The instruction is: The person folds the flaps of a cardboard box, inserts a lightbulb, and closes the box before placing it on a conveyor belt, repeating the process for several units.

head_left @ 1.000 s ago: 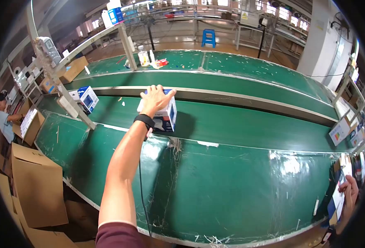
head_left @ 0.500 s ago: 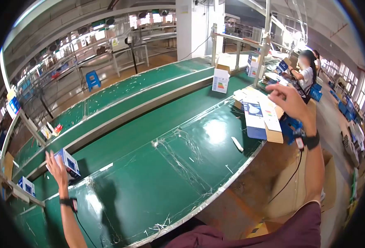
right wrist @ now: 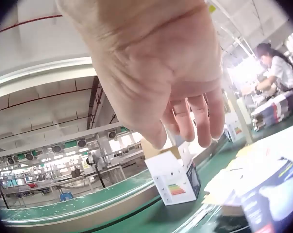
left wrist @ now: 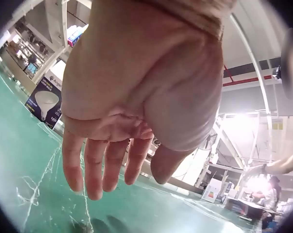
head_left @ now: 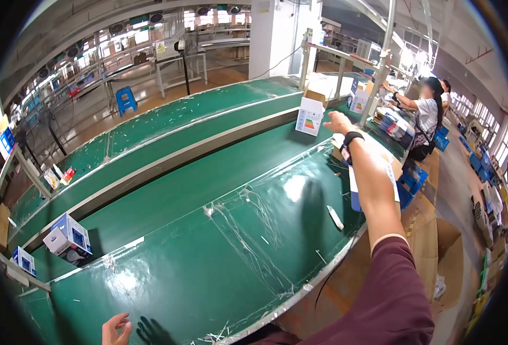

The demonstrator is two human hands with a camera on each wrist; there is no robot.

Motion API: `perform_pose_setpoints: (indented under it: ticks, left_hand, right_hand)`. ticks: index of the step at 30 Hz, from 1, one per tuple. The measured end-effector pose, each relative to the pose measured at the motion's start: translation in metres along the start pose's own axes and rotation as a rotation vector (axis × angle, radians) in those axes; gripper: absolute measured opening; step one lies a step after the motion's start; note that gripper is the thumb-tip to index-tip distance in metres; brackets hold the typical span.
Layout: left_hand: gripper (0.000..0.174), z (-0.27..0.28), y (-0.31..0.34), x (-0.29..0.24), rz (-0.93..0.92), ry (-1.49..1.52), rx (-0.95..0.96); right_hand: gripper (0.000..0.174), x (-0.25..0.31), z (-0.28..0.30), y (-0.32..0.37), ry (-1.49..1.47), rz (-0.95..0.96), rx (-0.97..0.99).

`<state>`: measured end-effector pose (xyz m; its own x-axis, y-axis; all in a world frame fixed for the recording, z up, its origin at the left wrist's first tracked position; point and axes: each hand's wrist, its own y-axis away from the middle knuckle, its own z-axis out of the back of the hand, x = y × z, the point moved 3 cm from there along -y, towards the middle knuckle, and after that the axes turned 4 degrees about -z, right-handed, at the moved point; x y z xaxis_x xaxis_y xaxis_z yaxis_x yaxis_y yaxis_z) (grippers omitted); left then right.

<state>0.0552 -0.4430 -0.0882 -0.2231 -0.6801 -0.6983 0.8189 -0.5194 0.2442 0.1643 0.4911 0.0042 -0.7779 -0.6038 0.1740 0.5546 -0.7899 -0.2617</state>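
Note:
My right hand [head_left: 339, 123] reaches out over the far right of the belt, its fingers loosely bent and holding nothing. Just beyond its fingertips stands a white carton with raised flaps [head_left: 309, 117], printed with a coloured energy label. In the right wrist view the same carton [right wrist: 174, 187] shows below the fingers. My left hand [head_left: 116, 329] hovers low over the near edge of the green table, relaxed and without anything in it. A blue-and-white bulb box [head_left: 70, 238] sits on the belt at the left, apart from that hand; its bulb picture faces the left wrist view.
Flattened cartons [head_left: 374, 167] lie under my right forearm at the table's right end. Another box [head_left: 24, 260] stands at the far left, beside a post. A second energy-label carton [head_left: 358, 99] is farther along the belt. A person [head_left: 426, 112] works at the right back.
My left hand has let go of the bulb box and drawn back toward the near edge. The view has swung right, and my right hand has stretched forward to the upright carton.

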Motion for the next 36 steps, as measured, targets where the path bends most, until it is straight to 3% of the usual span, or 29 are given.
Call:
perform_pose_setpoints:
  ticks: [2,3,4,6,7,8,9,11,13,15,17,18,19,21,24,26,27,28,30,32,35,36]
  left_hand:
    - [0.042,0.004,-0.002,-0.006,0.046,0.036,-0.007]
    - [0.042,0.006,-0.003,-0.012,0.071,0.061,-0.019]
    - [0.042,0.01,-0.007,-0.024,0.112,0.092,0.002]
    - [0.043,0.012,-0.023,0.0,0.179,0.197,-0.026]
    - [0.035,0.011,-0.039,-0.005,-0.047,0.084,-0.156]
    - [0.035,0.012,-0.049,-0.005,-0.05,0.046,-0.131]
    - [0.034,0.016,-0.059,-0.024,-0.101,0.105,-0.126]
    - [0.036,0.015,-0.078,-0.024,-0.187,0.068,-0.092]
    - [0.036,0.013,-0.092,-0.026,-0.173,0.084,-0.036]
    - [0.037,0.005,-0.115,-0.027,-0.229,0.082,-0.01]
    - [0.038,-0.003,-0.13,-0.026,-0.327,0.049,-0.026]
    - [0.04,-0.009,-0.136,-0.033,-0.35,0.02,-0.026]
    - [0.042,-0.015,-0.144,-0.043,-0.374,-0.014,-0.03]
    - [0.049,-0.028,-0.15,-0.058,-0.492,-0.072,-0.024]
    - [0.065,-0.047,-0.146,-0.088,-0.52,-0.032,0.036]
    - [0.076,-0.074,-0.143,-0.112,-0.558,0.059,-0.011]
    - [0.082,-0.082,-0.137,-0.124,-0.582,0.108,-0.02]
    - [0.096,-0.091,-0.132,-0.14,-0.666,0.048,-0.024]
    - [0.105,-0.106,-0.126,-0.168,-0.804,-0.097,-0.138]
    - [0.123,-0.123,-0.125,-0.186,-0.809,-0.172,-0.259]
    - [0.153,-0.134,-0.135,-0.189,-0.749,-0.211,-0.424]
    - [0.149,-0.139,-0.133,-0.192,-0.719,-0.192,-0.493]
  right_hand:
    - [0.05,0.037,-0.019,-0.016,0.081,0.034,0.011]
    - [0.055,0.043,-0.035,-0.03,0.09,0.04,-0.078]
    - [0.055,0.04,-0.053,-0.048,0.109,0.103,-0.163]
    - [0.057,0.03,-0.072,-0.083,0.16,0.249,-0.259]
    - [0.058,0.012,-0.087,-0.109,0.201,0.342,-0.364]
    - [0.061,-0.011,-0.087,-0.139,0.212,0.437,-0.313]
    - [0.061,-0.013,-0.089,-0.153,0.405,0.461,-0.378]
    - [0.044,-0.022,-0.1,-0.179,0.159,0.605,-0.572]
    - [0.072,-0.057,-0.127,-0.218,0.282,0.793,-0.742]
    - [0.096,-0.023,-0.113,-0.2,0.613,0.217,-0.17]
    - [0.038,-0.017,-0.112,-0.2,0.433,0.264,-0.297]
    - [0.035,0.01,-0.101,-0.165,0.326,0.435,-0.346]
    - [0.026,0.031,-0.095,-0.147,0.275,0.392,-0.279]
    - [0.02,0.067,-0.089,-0.121,0.279,0.713,-0.302]
    - [0.027,0.127,-0.053,-0.036,0.431,0.669,-0.131]
    - [0.045,0.148,-0.044,0.013,0.236,0.786,-0.098]
    - [0.057,0.167,-0.045,0.034,0.177,0.727,-0.003]
    - [0.047,0.183,-0.041,0.054,0.059,0.737,0.062]
    - [0.029,0.25,0.005,0.134,-0.194,0.847,0.167]
    - [0.016,0.309,0.044,0.21,-0.406,0.97,0.264]
    - [0.021,0.372,0.055,0.288,-0.465,1.111,0.257]
    - [0.02,0.387,0.057,0.308,-0.384,1.121,0.273]
